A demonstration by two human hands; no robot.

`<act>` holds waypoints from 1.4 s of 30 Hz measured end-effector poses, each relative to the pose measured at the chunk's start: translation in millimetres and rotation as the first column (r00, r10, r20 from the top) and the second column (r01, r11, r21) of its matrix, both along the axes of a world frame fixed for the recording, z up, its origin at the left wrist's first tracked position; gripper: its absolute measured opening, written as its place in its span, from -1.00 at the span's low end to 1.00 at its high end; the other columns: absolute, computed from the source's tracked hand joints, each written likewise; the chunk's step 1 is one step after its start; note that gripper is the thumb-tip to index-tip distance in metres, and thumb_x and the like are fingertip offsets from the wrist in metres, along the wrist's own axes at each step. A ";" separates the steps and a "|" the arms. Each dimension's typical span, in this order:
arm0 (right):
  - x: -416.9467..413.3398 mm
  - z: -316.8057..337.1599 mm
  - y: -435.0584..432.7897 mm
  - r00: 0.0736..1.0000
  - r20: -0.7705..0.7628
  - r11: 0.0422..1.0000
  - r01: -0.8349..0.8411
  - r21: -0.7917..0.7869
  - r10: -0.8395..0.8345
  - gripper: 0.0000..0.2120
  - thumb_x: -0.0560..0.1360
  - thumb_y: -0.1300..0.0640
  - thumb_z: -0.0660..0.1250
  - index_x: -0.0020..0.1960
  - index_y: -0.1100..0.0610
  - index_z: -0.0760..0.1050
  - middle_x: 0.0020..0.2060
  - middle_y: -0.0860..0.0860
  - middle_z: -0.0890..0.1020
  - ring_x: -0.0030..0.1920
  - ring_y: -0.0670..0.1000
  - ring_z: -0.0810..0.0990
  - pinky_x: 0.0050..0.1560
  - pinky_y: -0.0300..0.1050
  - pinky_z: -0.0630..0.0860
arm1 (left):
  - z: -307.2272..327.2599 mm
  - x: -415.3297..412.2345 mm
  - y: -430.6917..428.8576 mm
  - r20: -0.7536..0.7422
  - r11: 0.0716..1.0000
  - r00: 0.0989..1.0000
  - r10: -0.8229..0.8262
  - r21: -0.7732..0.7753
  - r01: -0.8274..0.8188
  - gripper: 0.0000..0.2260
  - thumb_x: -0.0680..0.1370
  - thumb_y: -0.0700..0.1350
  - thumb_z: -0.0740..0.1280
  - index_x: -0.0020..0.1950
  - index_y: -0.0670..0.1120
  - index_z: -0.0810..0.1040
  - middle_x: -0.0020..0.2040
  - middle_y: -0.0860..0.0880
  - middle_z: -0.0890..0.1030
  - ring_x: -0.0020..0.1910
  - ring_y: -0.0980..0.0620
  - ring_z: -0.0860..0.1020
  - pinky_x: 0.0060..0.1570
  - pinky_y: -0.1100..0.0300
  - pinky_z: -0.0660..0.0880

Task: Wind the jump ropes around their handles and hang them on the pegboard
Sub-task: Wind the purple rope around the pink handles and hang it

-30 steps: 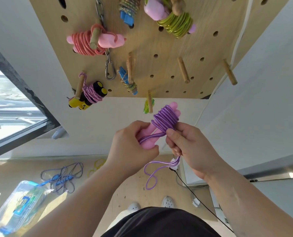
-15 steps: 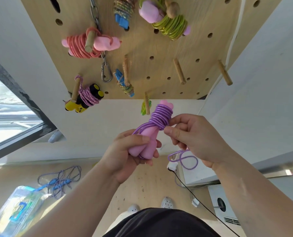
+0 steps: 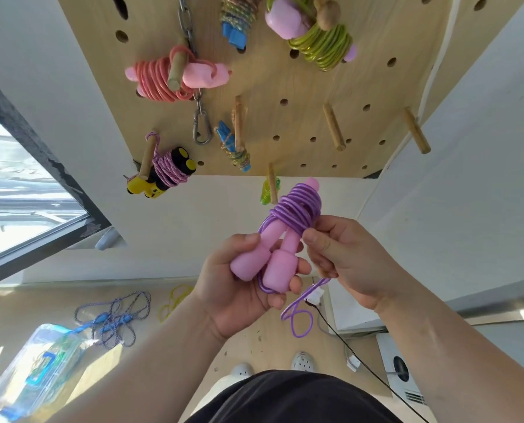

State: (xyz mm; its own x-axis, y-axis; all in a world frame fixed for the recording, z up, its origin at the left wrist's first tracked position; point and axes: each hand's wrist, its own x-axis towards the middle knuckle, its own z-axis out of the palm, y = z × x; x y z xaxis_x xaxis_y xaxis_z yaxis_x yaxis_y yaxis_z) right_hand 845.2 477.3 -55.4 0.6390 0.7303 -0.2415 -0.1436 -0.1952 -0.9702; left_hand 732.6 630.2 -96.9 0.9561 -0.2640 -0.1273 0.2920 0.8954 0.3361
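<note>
- Lower left of the frame: a blue rope [image 3: 114, 319] and a yellow rope [image 3: 172, 300] lie loose on the floor near a clear plastic box [image 3: 37, 370]. I judge these are yet to be wound.
- Centre, a little left: the left hand [image 3: 242, 288] is clamped on the pink handles [image 3: 266, 257], fingers curled round their fat ends, the two held side by side.
- Centre: the purple rope [image 3: 297, 209] is coiled thickly round the upper part of the handles, just below the pegboard [image 3: 285, 80] in the picture.
- Right of centre: the right hand [image 3: 346, 261] pinches the purple rope between thumb and forefinger right at the coil. A short loose tail [image 3: 300, 315] dangles below both hands.
- The step in hand looks like the last turns of winding. The next move calls for taking up that tail and tucking it so the coil cannot spring open.
- Upper right: two bare pegs, a nearer peg [image 3: 334, 126] and a farther peg [image 3: 416, 131], stand free, so either should serve for hanging.
</note>
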 end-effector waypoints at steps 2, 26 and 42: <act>-4.5 -3.0 1.2 0.998 -0.004 0.998 0.069 -0.001 -0.069 -0.82 0.48 -0.05 0.46 -0.24 0.02 0.63 -0.51 -0.01 0.30 -0.45 -0.04 0.21 -0.42 -0.20 0.18 | -1.0 0.9 1.3 -0.032 1.000 0.999 -0.001 0.031 0.002 -0.41 0.33 -0.04 0.58 0.25 -0.33 0.55 0.03 -0.42 0.60 -0.15 -0.32 0.67 -0.30 -0.03 0.67; -18.3 13.1 -1.9 0.972 0.145 0.983 0.179 0.041 -0.183 -0.84 0.61 0.21 0.32 0.15 0.10 0.62 -0.39 0.06 0.61 -0.44 -0.02 0.36 -0.39 -0.19 0.37 | 20.7 4.2 -16.4 0.132 0.336 0.820 0.557 0.867 -0.368 -0.62 0.35 0.12 0.43 0.00 -0.08 0.47 -0.16 -0.16 0.61 -0.38 -0.09 0.48 -0.45 0.06 0.39; -0.9 0.7 -25.2 0.955 0.294 0.999 -0.035 0.012 0.030 -0.80 0.56 0.01 0.29 0.16 -0.08 0.58 -0.46 0.00 0.45 -0.40 -0.07 0.38 -0.31 -0.26 0.33 | 4.8 0.4 -13.0 0.009 0.988 0.988 -0.156 -0.010 0.157 -0.50 0.56 0.24 0.27 0.28 -0.13 0.50 -0.16 -0.20 0.58 -0.40 -0.05 0.57 -0.49 0.25 0.39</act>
